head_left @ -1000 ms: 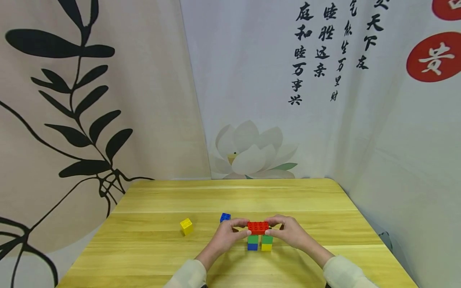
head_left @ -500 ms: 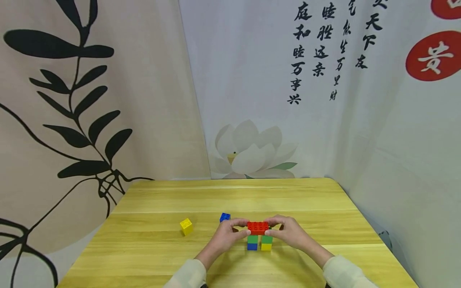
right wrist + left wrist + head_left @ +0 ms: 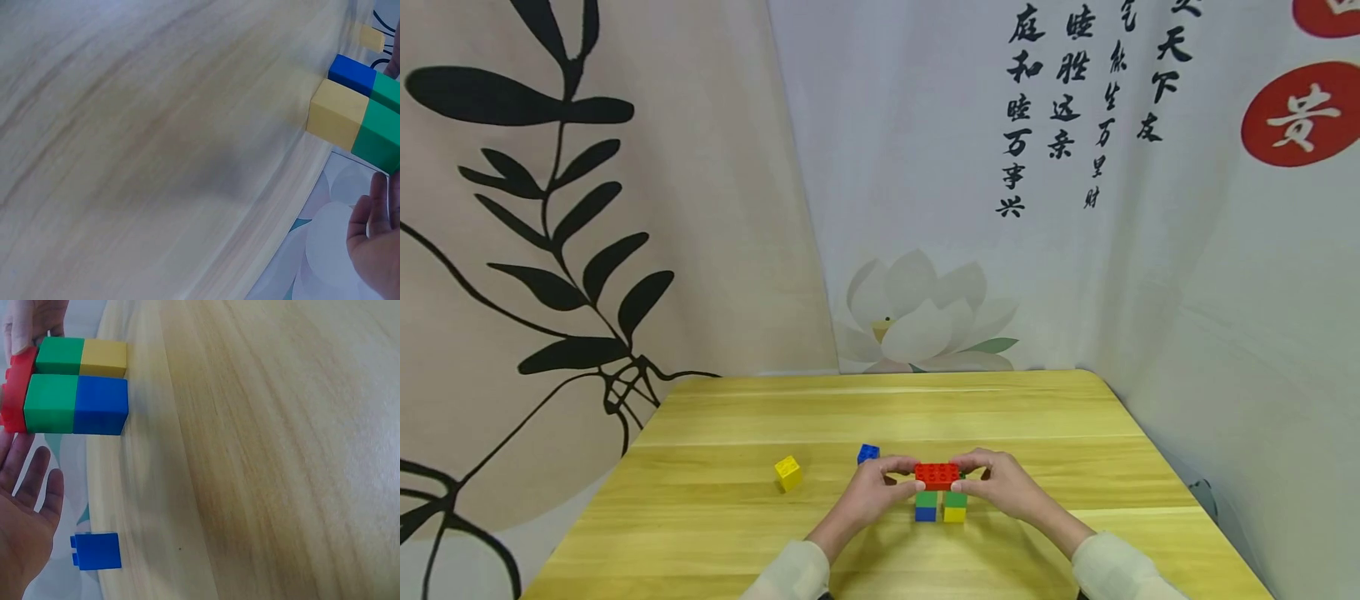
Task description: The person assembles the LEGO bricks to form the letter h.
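A red building block (image 3: 937, 476) with studs on top lies across two short stacks. My left hand (image 3: 877, 486) pinches its left end between thumb and fingers, and my right hand (image 3: 1002, 482) pinches the right end. Under it, the left stack is a green block (image 3: 51, 404) on a blue block (image 3: 101, 405). The right stack pairs another green block (image 3: 381, 134) with a yellow block (image 3: 338, 115) at the bottom. In the left wrist view both stacks touch the red block's underside and stand slightly apart from each other.
A loose blue block (image 3: 868, 452) lies just behind my left hand. Farther left sits a loose yellow block (image 3: 788, 472). All of it is on a wooden table (image 3: 715, 533), with a printed cloth (image 3: 917, 167) hanging behind the far edge.
Both hands keep their grip on the red block, which stays over the stacks almost unmoved. The head view has shifted very slightly.
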A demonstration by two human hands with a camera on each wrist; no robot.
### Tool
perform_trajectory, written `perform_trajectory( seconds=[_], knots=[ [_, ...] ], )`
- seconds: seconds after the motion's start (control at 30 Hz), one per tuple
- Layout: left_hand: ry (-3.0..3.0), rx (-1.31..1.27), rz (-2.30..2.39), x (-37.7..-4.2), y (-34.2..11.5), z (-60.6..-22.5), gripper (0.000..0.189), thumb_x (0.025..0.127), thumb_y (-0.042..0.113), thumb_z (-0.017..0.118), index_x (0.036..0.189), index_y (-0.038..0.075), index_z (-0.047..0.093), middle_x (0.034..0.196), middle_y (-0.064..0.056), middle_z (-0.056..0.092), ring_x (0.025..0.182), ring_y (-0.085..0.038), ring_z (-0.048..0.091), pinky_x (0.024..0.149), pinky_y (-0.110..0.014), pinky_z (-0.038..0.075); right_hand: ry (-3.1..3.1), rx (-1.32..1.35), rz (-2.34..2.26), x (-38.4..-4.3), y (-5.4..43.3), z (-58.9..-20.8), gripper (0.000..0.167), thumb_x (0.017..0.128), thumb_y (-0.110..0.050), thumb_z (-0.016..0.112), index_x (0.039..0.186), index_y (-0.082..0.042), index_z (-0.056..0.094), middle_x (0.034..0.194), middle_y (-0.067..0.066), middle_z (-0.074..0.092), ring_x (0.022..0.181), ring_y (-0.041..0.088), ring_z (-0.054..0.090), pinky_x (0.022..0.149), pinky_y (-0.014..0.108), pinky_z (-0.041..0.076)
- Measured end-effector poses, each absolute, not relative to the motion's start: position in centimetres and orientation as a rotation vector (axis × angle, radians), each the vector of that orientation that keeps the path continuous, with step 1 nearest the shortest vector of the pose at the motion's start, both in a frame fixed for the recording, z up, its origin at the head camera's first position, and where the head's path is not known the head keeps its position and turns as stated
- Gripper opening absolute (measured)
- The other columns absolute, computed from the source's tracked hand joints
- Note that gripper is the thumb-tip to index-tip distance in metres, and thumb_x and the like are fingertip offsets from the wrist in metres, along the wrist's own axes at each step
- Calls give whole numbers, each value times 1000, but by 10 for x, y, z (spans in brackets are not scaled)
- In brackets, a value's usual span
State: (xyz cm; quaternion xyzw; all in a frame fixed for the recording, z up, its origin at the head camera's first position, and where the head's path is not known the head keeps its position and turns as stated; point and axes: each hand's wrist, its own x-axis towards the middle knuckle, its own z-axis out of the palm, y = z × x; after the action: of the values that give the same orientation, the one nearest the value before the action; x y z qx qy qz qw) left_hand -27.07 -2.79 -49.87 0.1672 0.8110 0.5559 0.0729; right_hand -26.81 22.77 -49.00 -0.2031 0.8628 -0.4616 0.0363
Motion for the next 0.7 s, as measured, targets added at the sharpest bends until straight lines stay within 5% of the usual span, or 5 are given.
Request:
perform_trajectory(
  seconds=[0.7],
  knots=[
    [2427,536,1664,-272,-30,-500,32,90,31,75,117,15,72,110,4,68,98,-20,60,80,-34,52,2665,-603,-1430,-264,224,-492,35,90,-36,73,117,-14,72,105,-5,66,95,19,58,70,29,50]
  ],
)
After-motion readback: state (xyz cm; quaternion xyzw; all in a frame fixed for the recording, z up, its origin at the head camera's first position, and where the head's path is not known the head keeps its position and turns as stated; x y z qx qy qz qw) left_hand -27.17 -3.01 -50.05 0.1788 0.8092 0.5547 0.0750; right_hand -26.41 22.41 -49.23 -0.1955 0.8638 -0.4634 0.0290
